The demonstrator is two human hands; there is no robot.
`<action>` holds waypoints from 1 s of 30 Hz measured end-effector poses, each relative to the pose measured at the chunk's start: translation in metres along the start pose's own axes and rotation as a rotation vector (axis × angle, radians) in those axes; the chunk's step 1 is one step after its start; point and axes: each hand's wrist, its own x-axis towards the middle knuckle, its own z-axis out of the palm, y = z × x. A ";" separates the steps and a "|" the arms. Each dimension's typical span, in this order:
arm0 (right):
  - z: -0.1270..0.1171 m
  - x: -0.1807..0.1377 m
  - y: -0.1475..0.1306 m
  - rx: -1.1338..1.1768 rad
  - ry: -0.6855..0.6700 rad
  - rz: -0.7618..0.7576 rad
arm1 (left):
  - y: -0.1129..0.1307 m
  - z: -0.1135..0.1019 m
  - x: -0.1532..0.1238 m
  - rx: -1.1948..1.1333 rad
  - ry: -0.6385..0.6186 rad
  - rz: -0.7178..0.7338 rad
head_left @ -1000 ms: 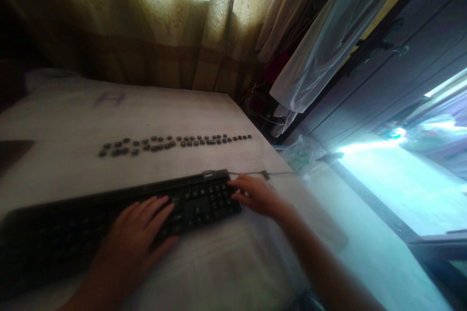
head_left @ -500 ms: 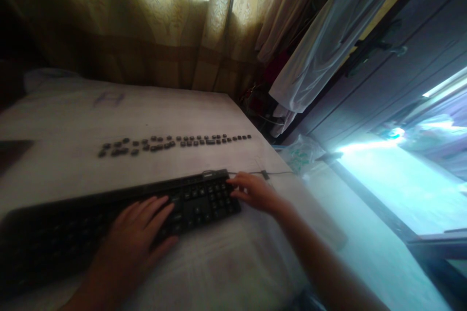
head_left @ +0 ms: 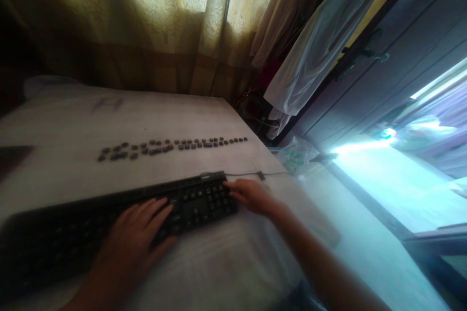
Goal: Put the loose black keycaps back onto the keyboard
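Note:
A black keyboard (head_left: 91,214) lies across the near part of a white cloth-covered surface (head_left: 175,116). My left hand (head_left: 134,238) rests flat on its middle, fingers stretched out over the keys. My right hand (head_left: 250,195) is at the keyboard's right end, with curled fingertips touching the outer keys of the number pad (head_left: 215,197). Beyond the keyboard, a row of several loose black keycaps (head_left: 175,145) lies on the cloth. A thin cable (head_left: 251,173) runs from the keyboard's far right corner.
Yellow patterned curtains (head_left: 164,19) hang behind the surface. Pale clothes (head_left: 310,53) hang at the right by a dark cupboard door (head_left: 401,58). A dark flat object (head_left: 12,155) lies at the left edge. Bright floor (head_left: 394,189) lies to the right, below the surface's edge.
The view has tipped slightly. Both hands stay on the keyboard; the right hand's fingers have shifted a little at the number pad.

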 end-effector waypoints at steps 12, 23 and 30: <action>0.054 -0.003 0.023 0.572 0.549 0.186 | -0.001 0.001 -0.001 -0.007 0.028 0.014; 0.055 -0.001 0.015 0.369 0.548 0.181 | 0.002 -0.003 -0.003 -0.018 -0.063 -0.001; 0.048 -0.002 0.007 0.273 0.470 0.253 | -0.012 -0.024 -0.029 -0.015 -0.083 -0.099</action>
